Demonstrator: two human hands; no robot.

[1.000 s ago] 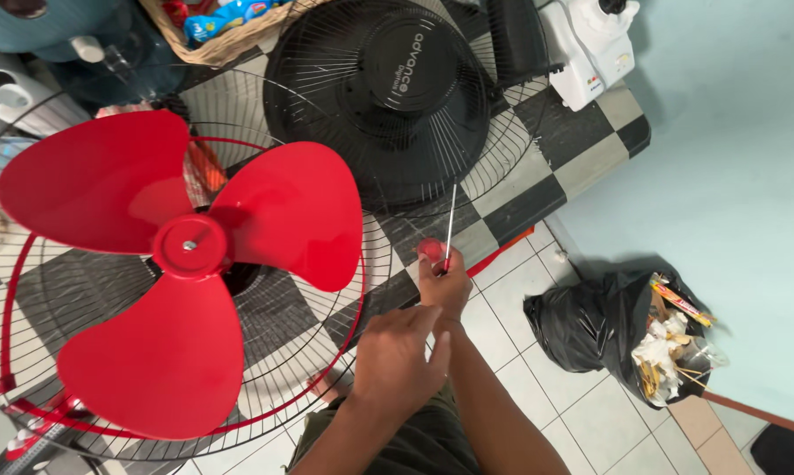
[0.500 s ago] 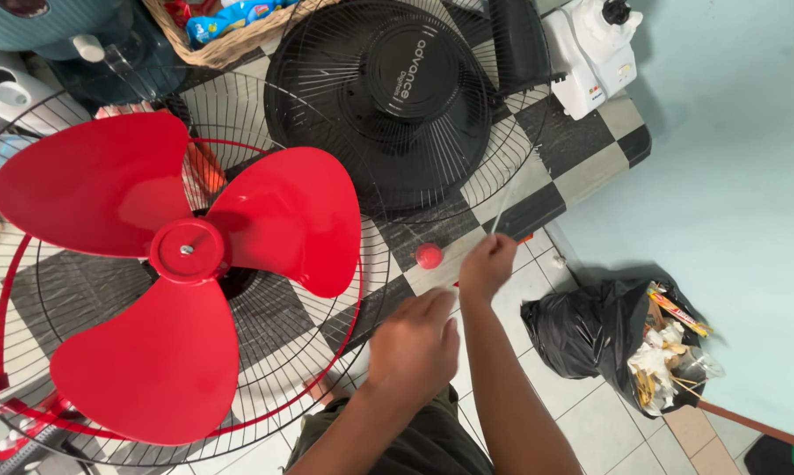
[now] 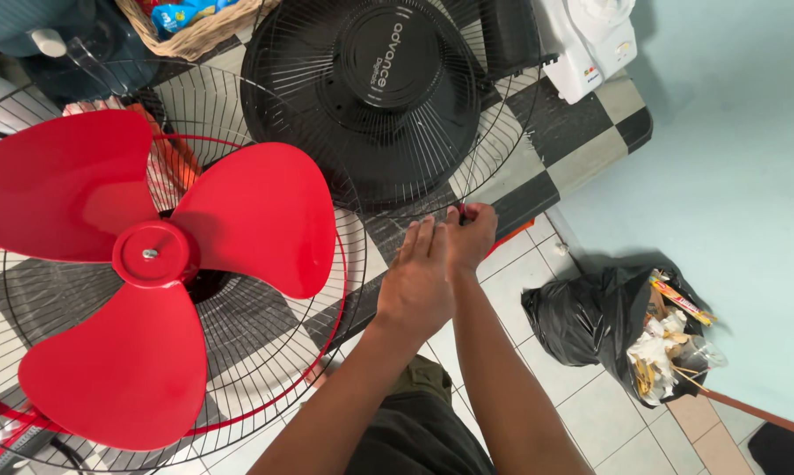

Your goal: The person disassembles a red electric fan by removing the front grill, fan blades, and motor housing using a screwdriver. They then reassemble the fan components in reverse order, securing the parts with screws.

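Nearest the camera, both forearms rise from the lower edge and meet at the rim of the black fan grille.

Left hand: fingers extended and held together, palm down, laid flat beside the right hand with its fingertips reaching toward the grille rim. It holds nothing that can be seen.

Right hand: closed in a loose fist, thumb and forefinger pinched at the lower rim of the grille. A speck of red shows between the fingers; what it is cannot be told, nor whether it is gripped or only covered.

Risks, as judged from this pose:
- The pinch sits on thin wire at the counter edge; a slip could drop the small part to the tiled floor below the hands.
- The grille lies partly off the chequered counter, so a downward pull by the right hand could tip it.
- Fingertips pressed between close wires may be nipped.
- The left forearm passes just beside the red fan blades; a sideways move could knock them or catch the wire guard beneath.

Beyond the hands, to their right, a black rubbish bag stands on the floor. Farther off past the grille are a white appliance and a wicker basket.
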